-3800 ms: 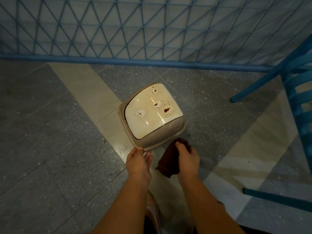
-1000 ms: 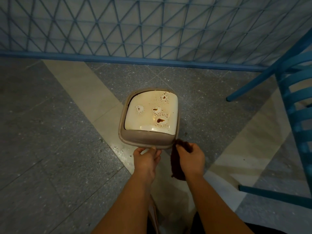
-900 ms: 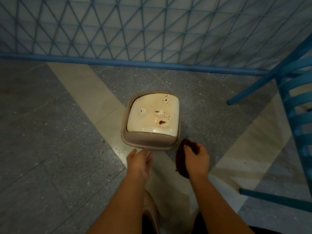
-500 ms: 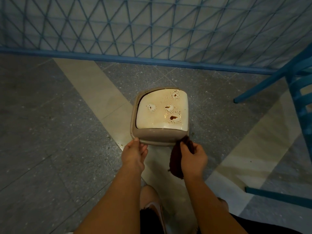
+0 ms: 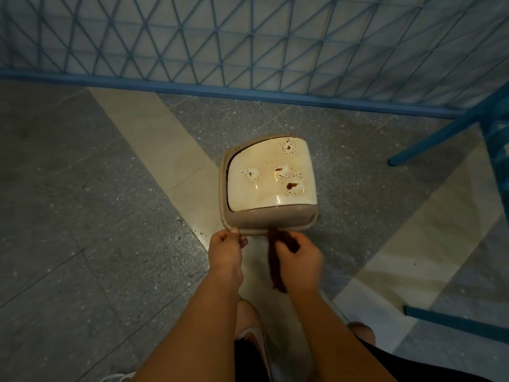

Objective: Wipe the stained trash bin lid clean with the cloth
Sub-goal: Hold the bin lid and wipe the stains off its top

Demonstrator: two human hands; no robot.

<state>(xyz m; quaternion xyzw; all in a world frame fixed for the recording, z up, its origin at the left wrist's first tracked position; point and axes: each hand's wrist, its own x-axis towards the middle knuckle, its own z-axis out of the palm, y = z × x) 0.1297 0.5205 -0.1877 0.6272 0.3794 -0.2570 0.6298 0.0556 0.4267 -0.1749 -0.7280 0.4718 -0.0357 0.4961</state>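
The lower part of the dark cloth is hidden behind the right hand, whose curled fingers clutch it; its top edge touches the near rim of the bin. The left hand pinches that rim at its near left corner, farther left than a second ago. Just beyond both hands, at frame centre, the cream trash bin lid carries brown stains, unwiped. A blue chair is cut off at the right edge.
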